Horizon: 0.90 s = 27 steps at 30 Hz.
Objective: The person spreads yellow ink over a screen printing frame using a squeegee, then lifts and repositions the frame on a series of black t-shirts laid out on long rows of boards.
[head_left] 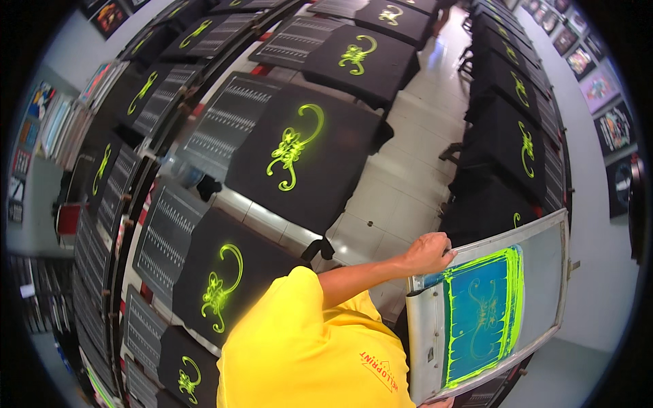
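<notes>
Left hand (430,253): reaching out from the yellow sleeve (306,319) with the forearm stretched toward the right, fingers curling over the upper left corner of the screen-printing frame (562,272) and gripping its metal edge.
Right hand (437,403): showing only as a sliver at the lower edge of the view, touching the frame's bottom corner; how far it is closing, I cannot tell.
Screen-printing frame: lying tilted at lower right over the right-hand row of black shirts, its blue mesh (484,314) carrying neon green ink around a scorpion stencil.
Nearest printed shirt (224,279): lying flat on its board just left of the person, black with a neon scorpion.
Floor (401,183): pale tiles running between the two rows of boards.
</notes>
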### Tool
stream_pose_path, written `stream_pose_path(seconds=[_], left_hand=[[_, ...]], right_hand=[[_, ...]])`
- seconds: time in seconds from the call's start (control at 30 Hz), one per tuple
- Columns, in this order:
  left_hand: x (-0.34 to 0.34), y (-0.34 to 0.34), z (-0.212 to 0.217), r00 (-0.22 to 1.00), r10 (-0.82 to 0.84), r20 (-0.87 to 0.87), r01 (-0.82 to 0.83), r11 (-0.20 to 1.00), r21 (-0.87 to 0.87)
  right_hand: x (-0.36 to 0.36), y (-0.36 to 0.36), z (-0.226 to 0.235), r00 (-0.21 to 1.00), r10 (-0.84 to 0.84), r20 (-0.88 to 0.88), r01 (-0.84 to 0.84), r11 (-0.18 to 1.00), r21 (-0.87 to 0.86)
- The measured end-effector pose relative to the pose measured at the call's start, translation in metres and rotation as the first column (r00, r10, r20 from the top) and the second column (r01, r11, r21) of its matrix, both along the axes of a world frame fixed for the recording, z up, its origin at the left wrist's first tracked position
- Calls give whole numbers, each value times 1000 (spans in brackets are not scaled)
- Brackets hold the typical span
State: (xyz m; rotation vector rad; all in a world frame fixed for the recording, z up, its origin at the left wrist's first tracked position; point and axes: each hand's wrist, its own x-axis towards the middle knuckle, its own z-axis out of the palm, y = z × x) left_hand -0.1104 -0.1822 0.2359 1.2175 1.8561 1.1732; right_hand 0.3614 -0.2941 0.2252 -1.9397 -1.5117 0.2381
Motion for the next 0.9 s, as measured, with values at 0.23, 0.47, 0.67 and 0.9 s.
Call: stream_pose_path(seconds=[0.23,0.47,0.67,0.9], left_hand=[[-3,-71,59,977,213,31,-211,976,-52],[48,-109,83,911,412,-24,-413,910,-45],[98,-176,110,785,619,-7,-619,785,-19],[166,-254,173,637,769,-55,-770,638,8]], right_hand=[[46,48,49,835,550,-13,-546,826,-140],[86,147,32,900,416,132,-417,909,-24],[111,200,41,705,508,495,-595,803,25],[143,281,64,372,808,457,-879,465,-106]])
